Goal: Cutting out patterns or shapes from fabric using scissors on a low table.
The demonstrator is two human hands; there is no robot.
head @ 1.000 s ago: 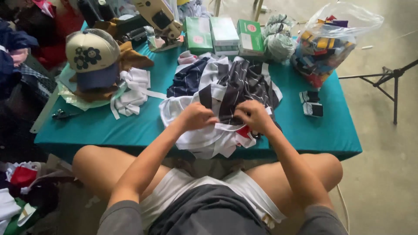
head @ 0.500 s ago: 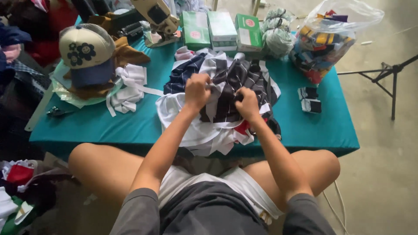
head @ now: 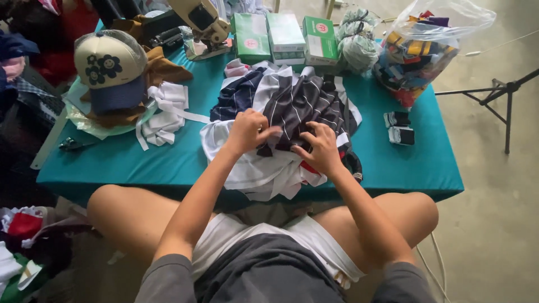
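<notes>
A heap of clothes lies on the teal table (head: 135, 163): a dark striped garment (head: 306, 101) on top, a navy striped piece (head: 238, 95) at its left and white cloth (head: 252, 171) underneath. My left hand (head: 247, 130) pinches the near edge of the dark striped garment. My right hand (head: 320, 147) presses its fingers into the same fabric just to the right, a few centimetres from the left hand.
A cream and navy cap (head: 109, 70) sits on brown cloth at the left, beside white strips (head: 165, 112). Three green boxes (head: 283, 36), a bundle of pale cloth (head: 356, 42), a clear bag of coloured items (head: 421, 50) and small black items (head: 400, 128) stand around.
Both hands have shifted on the clothes heap, first away from me, then back toward the near edge. The dark striped garment is spread wider across the top of the heap.
</notes>
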